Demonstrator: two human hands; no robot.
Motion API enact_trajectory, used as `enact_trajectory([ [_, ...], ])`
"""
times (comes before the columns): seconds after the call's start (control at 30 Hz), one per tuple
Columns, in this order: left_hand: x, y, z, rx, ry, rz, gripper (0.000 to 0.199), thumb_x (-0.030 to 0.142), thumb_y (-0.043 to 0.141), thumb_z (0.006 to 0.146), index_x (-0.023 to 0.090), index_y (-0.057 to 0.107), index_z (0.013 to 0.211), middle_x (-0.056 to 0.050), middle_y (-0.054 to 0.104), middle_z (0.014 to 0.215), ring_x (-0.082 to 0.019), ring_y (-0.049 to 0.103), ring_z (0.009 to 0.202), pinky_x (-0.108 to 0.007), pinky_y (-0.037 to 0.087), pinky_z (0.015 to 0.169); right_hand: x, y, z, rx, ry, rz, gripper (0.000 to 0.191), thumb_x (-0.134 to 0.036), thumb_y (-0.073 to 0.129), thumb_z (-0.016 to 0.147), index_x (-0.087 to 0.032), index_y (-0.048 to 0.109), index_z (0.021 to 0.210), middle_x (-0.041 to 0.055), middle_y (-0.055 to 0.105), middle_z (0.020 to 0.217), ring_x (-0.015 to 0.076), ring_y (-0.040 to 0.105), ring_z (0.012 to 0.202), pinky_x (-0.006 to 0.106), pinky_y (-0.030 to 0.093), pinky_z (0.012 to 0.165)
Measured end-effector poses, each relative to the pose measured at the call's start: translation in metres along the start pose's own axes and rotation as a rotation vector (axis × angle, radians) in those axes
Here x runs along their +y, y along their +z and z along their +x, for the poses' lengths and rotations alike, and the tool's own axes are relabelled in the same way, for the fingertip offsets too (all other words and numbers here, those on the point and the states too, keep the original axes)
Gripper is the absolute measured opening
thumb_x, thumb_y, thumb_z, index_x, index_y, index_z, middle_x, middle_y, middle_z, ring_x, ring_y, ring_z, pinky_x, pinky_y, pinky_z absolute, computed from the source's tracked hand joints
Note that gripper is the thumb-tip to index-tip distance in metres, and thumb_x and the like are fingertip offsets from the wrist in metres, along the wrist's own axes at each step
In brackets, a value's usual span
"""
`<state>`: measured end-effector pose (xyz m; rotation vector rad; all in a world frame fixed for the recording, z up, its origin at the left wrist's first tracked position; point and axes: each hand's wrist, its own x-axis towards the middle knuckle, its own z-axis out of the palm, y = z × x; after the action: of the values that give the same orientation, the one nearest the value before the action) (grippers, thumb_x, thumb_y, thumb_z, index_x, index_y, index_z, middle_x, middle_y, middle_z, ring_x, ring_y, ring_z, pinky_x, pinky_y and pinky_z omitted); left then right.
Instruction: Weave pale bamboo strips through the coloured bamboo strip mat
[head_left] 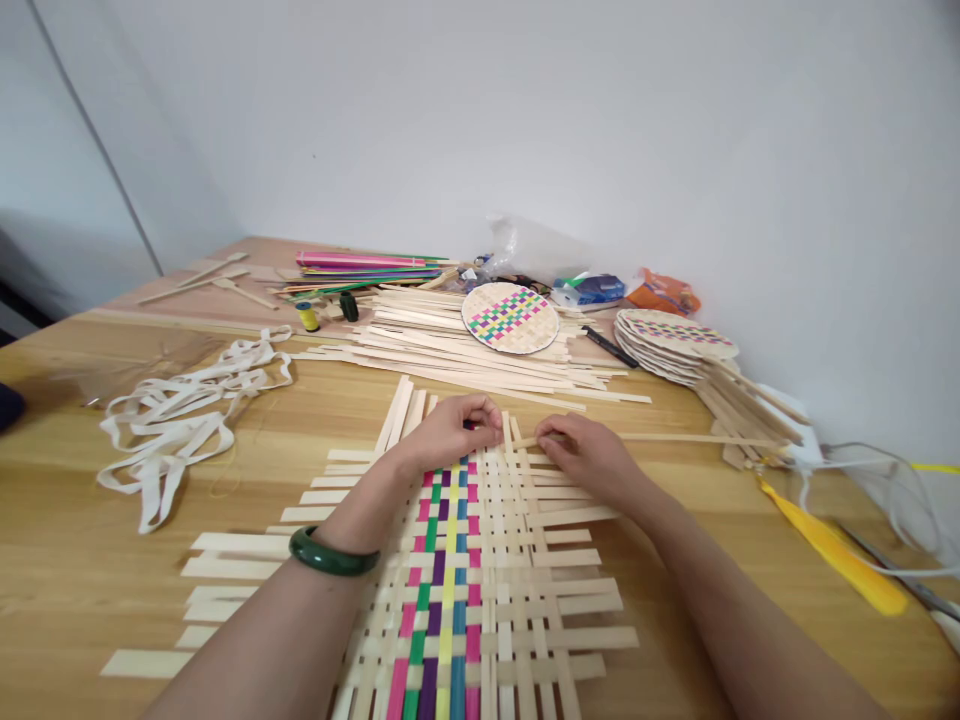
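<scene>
A half-woven mat (510, 590) of pale flat strips lies in front of me, with pink, green, purple, yellow and blue strips running lengthwise through it. Loose strip ends stick out on both sides and at the far end. My left hand (456, 430) is over the mat's far end, thumb and fingers pinched together; what lies between the fingertips is hidden. To the right, my right hand (581, 450) pinches a long thin pale strip (690, 438). Its short end points left into the mat's far part, while the rest stretches right across the table.
Behind the mat lie loose pale strips (420, 345), colored strips (360, 262) and a round woven piece (510, 318). A stack of round pieces (667, 345) stands right, near a yellow tassel (840, 550) and white cables (892, 500). White ribbon (172, 410) is heaped left, near a thread spool (307, 317).
</scene>
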<state>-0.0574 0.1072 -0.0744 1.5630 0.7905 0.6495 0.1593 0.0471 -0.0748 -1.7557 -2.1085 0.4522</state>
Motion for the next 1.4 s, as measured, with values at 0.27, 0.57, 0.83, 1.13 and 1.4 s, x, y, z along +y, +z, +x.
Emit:
enact_trajectory([
  [0.27, -0.001, 0.003, 0.0, 0.021, 0.001, 0.017, 0.013, 0.023, 0.064, 0.068, 0.015, 0.062, 0.078, -0.001, 0.067, 0.07, -0.014, 0.06, 0.07, -0.025, 0.043, 0.069, -0.005, -0.003, 0.001, -0.032, -0.004, -0.054, 0.019, -0.026, 0.047, 0.09, -0.021, 0.064, 0.084, 0.0052, 0.071, 0.09, 0.0197, 0.06, 0.086, 0.031, 0.04, 0.074],
  [0.57, -0.001, 0.003, 0.001, 0.049, -0.025, 0.017, 0.014, 0.023, 0.067, 0.067, 0.015, 0.063, 0.078, 0.002, 0.062, 0.063, -0.011, 0.053, 0.061, -0.022, 0.039, 0.061, 0.001, -0.003, 0.005, -0.059, -0.022, 0.025, 0.018, -0.026, 0.047, 0.087, -0.02, 0.059, 0.076, 0.003, 0.066, 0.077, 0.0177, 0.056, 0.075, 0.029, 0.038, 0.07],
  [0.83, -0.001, 0.005, 0.0, 0.064, -0.018, 0.027, 0.013, 0.021, 0.065, 0.066, 0.015, 0.063, 0.078, 0.002, 0.063, 0.064, -0.01, 0.053, 0.062, -0.022, 0.039, 0.061, -0.002, 0.0, 0.003, 0.011, -0.032, -0.066, 0.018, -0.024, 0.046, 0.088, -0.02, 0.06, 0.077, 0.0044, 0.068, 0.082, 0.0184, 0.057, 0.08, 0.03, 0.038, 0.073],
  [1.13, -0.001, 0.005, 0.0, 0.067, -0.024, 0.015, 0.012, 0.021, 0.065, 0.066, 0.016, 0.063, 0.077, 0.003, 0.062, 0.063, -0.01, 0.053, 0.06, -0.022, 0.038, 0.06, -0.002, -0.012, 0.002, -0.05, -0.098, 0.138, 0.022, -0.034, 0.05, 0.087, -0.02, 0.061, 0.075, 0.0034, 0.068, 0.08, 0.0168, 0.059, 0.075, 0.028, 0.043, 0.07],
  [1.4, 0.002, 0.004, -0.001, 0.031, -0.033, -0.051, 0.013, 0.021, 0.068, 0.066, 0.015, 0.062, 0.076, 0.001, 0.064, 0.066, -0.011, 0.056, 0.062, -0.022, 0.04, 0.062, -0.004, -0.013, 0.001, -0.093, -0.037, 0.196, 0.025, -0.036, 0.049, 0.086, -0.019, 0.062, 0.074, 0.0024, 0.067, 0.076, 0.0175, 0.06, 0.074, 0.029, 0.045, 0.069],
])
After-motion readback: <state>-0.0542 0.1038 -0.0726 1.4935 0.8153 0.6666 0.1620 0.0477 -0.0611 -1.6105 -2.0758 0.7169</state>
